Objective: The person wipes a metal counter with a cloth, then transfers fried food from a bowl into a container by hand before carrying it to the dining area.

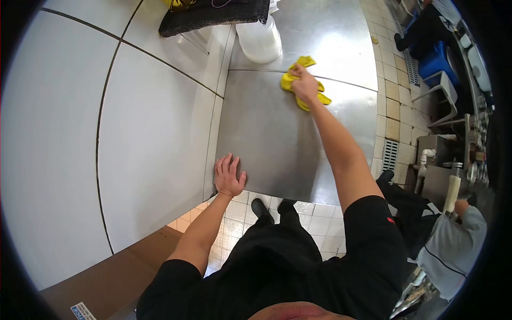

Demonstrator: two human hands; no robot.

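Observation:
A yellow cloth (302,102) lies bunched on the steel table (261,128), near the seam that crosses it. My right hand (305,85) presses down on the cloth with its fingers closed around part of it, arm stretched forward. Folds of the cloth stick out on both sides of the hand. My left hand (230,176) rests flat at the table's near left corner, fingers spread, beside the white wall, holding nothing.
White stacked containers (260,40) stand at the table's back left, by a dark mesh mat (213,18). On the right are a white chair (445,90), a blue bin (437,64) and a person in a grey top (450,248). Another person stands at the far right. A cardboard box (122,272) is at lower left.

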